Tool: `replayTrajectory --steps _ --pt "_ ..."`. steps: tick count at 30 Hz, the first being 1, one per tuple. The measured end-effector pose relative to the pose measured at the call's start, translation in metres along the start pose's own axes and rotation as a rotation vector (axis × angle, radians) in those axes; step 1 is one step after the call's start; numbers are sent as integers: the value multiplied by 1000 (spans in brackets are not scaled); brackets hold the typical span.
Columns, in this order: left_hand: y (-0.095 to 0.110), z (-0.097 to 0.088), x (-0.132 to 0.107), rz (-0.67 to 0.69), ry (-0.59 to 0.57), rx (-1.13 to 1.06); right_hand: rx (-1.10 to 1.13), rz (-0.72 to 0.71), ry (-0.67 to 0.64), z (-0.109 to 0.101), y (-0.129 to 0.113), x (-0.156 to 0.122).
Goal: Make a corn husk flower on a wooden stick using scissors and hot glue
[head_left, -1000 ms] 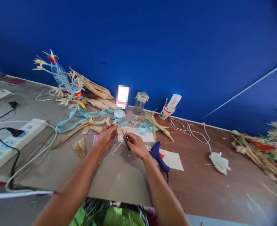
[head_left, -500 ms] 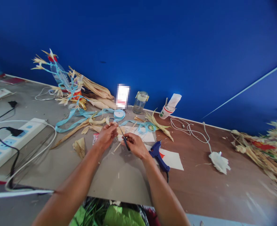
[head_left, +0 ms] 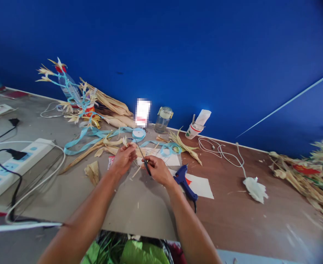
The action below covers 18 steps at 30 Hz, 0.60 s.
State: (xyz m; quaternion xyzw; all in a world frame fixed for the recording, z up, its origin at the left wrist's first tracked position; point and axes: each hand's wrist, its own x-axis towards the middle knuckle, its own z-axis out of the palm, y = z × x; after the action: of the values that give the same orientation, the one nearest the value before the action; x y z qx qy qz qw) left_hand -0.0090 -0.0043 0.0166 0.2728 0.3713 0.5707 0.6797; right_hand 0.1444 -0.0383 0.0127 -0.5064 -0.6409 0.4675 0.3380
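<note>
Pinching a flower in the closed fingers of the left hand at mid-frame, and gripping a dark tool in the right hand, just to the right. Slanting the tool's long axis up and left from the right hand towards the left hand; cannot tell if touching the flower. Holding both over a grey table, with paper just beyond, a glue gun beside the right hand, ribbon left of centre, a blue wall above
</note>
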Motion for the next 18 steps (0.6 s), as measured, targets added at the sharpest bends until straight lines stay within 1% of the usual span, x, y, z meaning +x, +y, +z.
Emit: replayTrajectory --steps 2,4,7,9,13,18 --pt "0 0 0 10 -19 3 0 11 26 -1 1 1" --pt "1 0 0 18 -47 -2 -57 31 92 -2 2 2" --pt "-1 1 0 15 -88 -14 -315 74 221 -6 3 2" --pt "-2 2 0 8 -101 -13 -510 114 259 -8 3 1" --pt "-6 4 -2 9 -94 34 -757 181 217 -8 0 -2" --pt "-13 6 -4 -1 -109 79 -901 220 174 -7 -5 -3"
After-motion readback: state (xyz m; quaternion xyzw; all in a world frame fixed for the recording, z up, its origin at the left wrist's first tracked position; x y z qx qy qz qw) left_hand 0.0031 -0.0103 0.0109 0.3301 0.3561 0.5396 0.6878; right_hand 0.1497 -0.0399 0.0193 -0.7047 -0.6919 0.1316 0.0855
